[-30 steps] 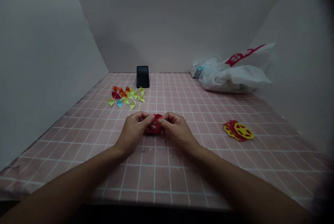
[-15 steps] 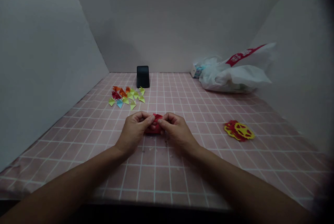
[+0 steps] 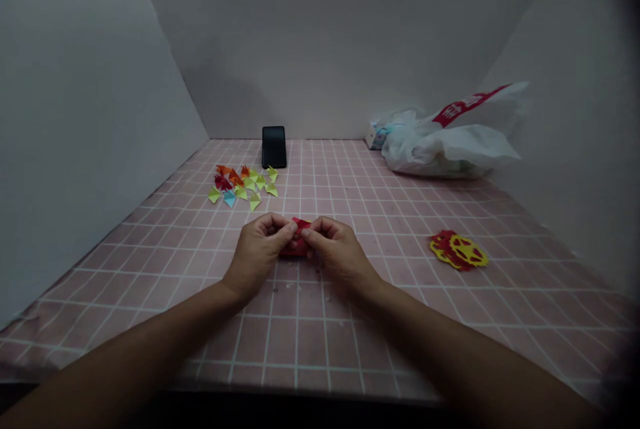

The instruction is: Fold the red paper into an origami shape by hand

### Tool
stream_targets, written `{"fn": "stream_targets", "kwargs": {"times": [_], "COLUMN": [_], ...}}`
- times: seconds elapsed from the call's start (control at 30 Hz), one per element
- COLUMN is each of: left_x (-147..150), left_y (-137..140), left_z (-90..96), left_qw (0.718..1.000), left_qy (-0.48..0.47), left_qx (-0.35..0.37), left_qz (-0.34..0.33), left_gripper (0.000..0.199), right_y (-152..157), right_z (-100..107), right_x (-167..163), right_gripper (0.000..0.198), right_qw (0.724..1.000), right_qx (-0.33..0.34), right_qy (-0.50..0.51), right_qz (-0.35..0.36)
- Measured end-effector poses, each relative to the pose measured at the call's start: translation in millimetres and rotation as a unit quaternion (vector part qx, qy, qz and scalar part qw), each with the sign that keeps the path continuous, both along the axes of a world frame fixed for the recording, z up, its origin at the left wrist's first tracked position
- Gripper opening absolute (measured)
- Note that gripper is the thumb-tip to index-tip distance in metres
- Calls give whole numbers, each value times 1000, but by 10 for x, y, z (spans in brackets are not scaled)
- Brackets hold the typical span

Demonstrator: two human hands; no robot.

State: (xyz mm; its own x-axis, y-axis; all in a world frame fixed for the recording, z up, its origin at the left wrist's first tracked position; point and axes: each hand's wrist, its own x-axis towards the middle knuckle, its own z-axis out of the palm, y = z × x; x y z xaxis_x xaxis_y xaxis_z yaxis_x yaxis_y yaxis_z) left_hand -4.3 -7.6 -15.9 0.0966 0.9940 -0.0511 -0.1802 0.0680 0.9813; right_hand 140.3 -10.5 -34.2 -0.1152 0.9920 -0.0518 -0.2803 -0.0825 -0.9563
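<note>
Between my fingertips, low over the middle of the table, is a small red piece of paper (image 3: 301, 223). My left hand (image 3: 261, 249) pinches it from the left with thumb and forefinger. From the right, my right hand (image 3: 337, 250) pinches its other side, the two thumbs close together. More red shows beneath my fingers; whether it is part of the same paper I cannot tell. Farther off to the left lies a cluster of folded paper figures (image 3: 255, 200) in yellow, orange, red and blue.
A dark phone (image 3: 274, 147) leans upright behind the paper figures. On the right lie red and yellow cut-out shapes (image 3: 469, 251). A white plastic bag (image 3: 445, 149) and a small box (image 3: 374, 135) stand at the back right. A pink checked cloth (image 3: 295, 322) covers the table, with pale walls around.
My fingers have shifted very slightly on the red paper, and both hands stay in the same spot. Everything else lies as before.
</note>
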Motion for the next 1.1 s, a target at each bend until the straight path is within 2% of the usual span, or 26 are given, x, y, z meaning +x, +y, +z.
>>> {"fn": "stream_targets", "kwargs": {"times": [0.23, 0.4, 0.6, 0.73, 0.83, 0.93, 1.1], "left_x": [7, 0, -27, -38, -35, -37, -70], "left_y": [-12, -22, 0, 15, 13, 11, 38], "left_z": [9, 15, 38, 70, 92, 96, 66], "left_qw": [996, 991, 991, 989, 990, 992, 990], "left_qy": [66, 94, 94, 122, 119, 109, 106], "left_qx": [56, 82, 88, 89, 70, 58, 84], "left_qz": [26, 39, 27, 10, -20, -36, -42], "left_gripper": [19, 17, 20, 16, 14, 14, 20], "right_y": [-12, -33, -22, 8, 27, 35, 41], "right_z": [-1, 9, -10, 24, 50, 59, 55], "right_x": [5, -2, -16, 12, 36, 48, 50], "right_gripper": [25, 24, 24, 28, 19, 17, 15], "right_qw": [1000, 999, 997, 998, 998, 998, 999], "right_qx": [6, -1, -1, 45, 64, 51, 31], "right_qy": [-10, 37, 78, 50, 21, 11, 12], "right_qz": [-7, 10, 13, 0, 19, 21, -6]}}
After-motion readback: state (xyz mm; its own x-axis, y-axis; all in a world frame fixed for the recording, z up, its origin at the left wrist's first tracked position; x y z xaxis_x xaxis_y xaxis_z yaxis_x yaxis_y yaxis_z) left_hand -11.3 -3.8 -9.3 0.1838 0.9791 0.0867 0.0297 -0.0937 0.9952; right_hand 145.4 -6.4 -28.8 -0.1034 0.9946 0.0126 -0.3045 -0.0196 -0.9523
